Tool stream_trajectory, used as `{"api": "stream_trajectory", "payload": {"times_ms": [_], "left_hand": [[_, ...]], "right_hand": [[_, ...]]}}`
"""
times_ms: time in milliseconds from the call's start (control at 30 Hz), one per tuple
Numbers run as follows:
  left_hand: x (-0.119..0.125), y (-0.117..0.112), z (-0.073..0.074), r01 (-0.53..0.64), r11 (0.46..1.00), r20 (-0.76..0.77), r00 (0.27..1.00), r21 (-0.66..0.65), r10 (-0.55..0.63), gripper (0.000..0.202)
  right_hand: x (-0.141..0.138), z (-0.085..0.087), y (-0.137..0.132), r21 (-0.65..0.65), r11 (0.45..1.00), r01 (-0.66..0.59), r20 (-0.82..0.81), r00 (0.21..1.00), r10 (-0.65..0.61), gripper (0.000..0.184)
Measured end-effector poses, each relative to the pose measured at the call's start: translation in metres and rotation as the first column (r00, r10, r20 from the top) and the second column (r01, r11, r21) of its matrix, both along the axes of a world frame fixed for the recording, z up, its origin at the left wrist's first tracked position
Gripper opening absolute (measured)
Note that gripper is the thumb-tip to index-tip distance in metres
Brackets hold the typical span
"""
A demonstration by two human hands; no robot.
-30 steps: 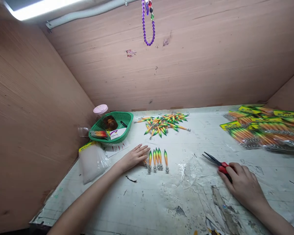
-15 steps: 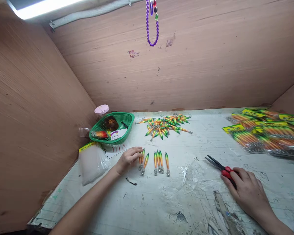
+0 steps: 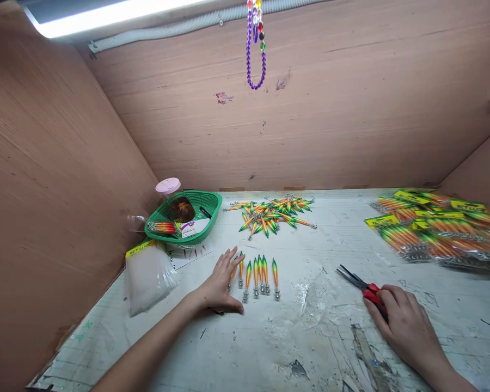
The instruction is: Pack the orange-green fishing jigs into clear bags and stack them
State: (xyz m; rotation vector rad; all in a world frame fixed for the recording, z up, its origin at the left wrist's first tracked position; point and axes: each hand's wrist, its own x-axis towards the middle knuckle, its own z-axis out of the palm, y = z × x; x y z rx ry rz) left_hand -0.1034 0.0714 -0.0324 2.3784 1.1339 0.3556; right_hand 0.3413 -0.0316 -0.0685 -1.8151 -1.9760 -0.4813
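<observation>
Several orange-and-green fishing lures [image 3: 258, 275] lie side by side in a row on the white worktop [image 3: 294, 326]. My left hand [image 3: 221, 285] lies flat and open just left of the row, fingers spread, touching the leftmost lure. My right hand [image 3: 406, 326] rests on the worktop at the right, fingers curled over the red handles of a pair of pliers [image 3: 361, 285] whose dark jaws point up and left. A loose pile of the same lures [image 3: 271, 212] lies further back.
A green basket [image 3: 206, 202] with small items stands at the back left, a pink-lidded jar [image 3: 168, 187] behind it. Empty clear bags [image 3: 147, 275] lie at the left. Packed lure bags [image 3: 436, 228] pile at the right. Wooden walls enclose the bench; purple beads [image 3: 255, 54] hang above.
My left hand, pinched on lures half a second ago, has opened flat beside the row, which now holds more lures. My right hand stayed on the pliers.
</observation>
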Motion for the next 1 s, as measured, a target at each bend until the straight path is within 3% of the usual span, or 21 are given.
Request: {"api": "stream_trajectory", "payload": {"times_ms": [233, 300, 400, 500, 667, 833, 1000], "left_hand": [[0.026, -0.005, -0.003, -0.065, 0.998, 0.07, 0.996, 0.013, 0.064, 0.104], [0.033, 0.001, 0.002, -0.135, 0.99, 0.1, 0.987, 0.048, 0.129, 0.098], [0.046, 0.028, 0.011, -0.312, 0.945, 0.147, 0.944, 0.095, 0.297, 0.063], [0.062, 0.071, 0.015, -0.475, 0.874, 0.153, 0.876, 0.105, 0.458, 0.038], [0.081, 0.123, 0.018, -0.61, 0.792, 0.104, 0.79, 0.031, 0.604, 0.033], [0.083, 0.135, 0.022, -0.634, 0.769, 0.114, 0.761, -0.084, 0.639, 0.033], [0.08, 0.136, 0.019, -0.65, 0.733, 0.213, 0.701, -0.202, 0.68, 0.034]], "right_hand": [[0.002, -0.007, -0.002, 0.004, 1.0, 0.007, 0.0, 1.0, -0.007, 0.036], [0.005, -0.007, -0.003, -0.023, 1.0, 0.007, -0.04, 0.999, -0.008, 0.039], [0.004, 0.004, 0.005, -0.087, 0.995, 0.047, -0.128, 0.99, -0.058, 0.047], [-0.011, 0.028, 0.039, -0.128, 0.988, 0.085, -0.145, 0.984, -0.103, 0.046], [-0.058, 0.058, 0.135, -0.25, 0.968, 0.004, -0.095, 0.995, -0.028, 0.023], [-0.092, 0.071, 0.204, -0.363, 0.932, 0.011, -0.073, 0.996, -0.04, 0.026], [-0.108, 0.08, 0.226, -0.448, 0.894, 0.013, -0.108, 0.992, -0.069, 0.029]]}}
